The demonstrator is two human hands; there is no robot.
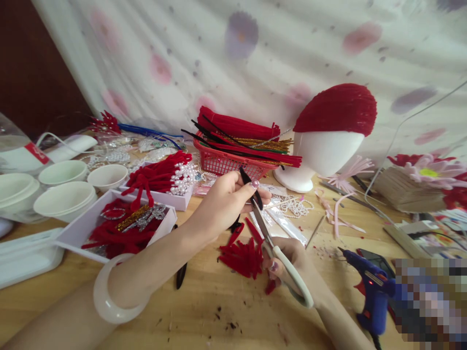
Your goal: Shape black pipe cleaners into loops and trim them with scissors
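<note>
My left hand (229, 197) is closed in a pinch on a black pipe cleaner (249, 182) above the middle of the table. With fingers through the handles, my right hand (292, 257) holds a pair of scissors (268, 233) with pale handles. The blades point up and away, and their tips meet the black piece at my left fingers. Cut red pipe cleaner pieces (241, 256) lie in a pile just below the blades. Another short black piece (181, 275) rests on the wood beneath my left forearm. Dark fibre bits (229, 324) are scattered near the front.
A red basket (226, 163) of pipe cleaners stands behind my hands, beside a white mannequin head (324, 150) with a red covering. White boxes (78, 238) and bowls (65, 194) are at left. A blue glue gun (372, 287) stands at right, its small red light lit.
</note>
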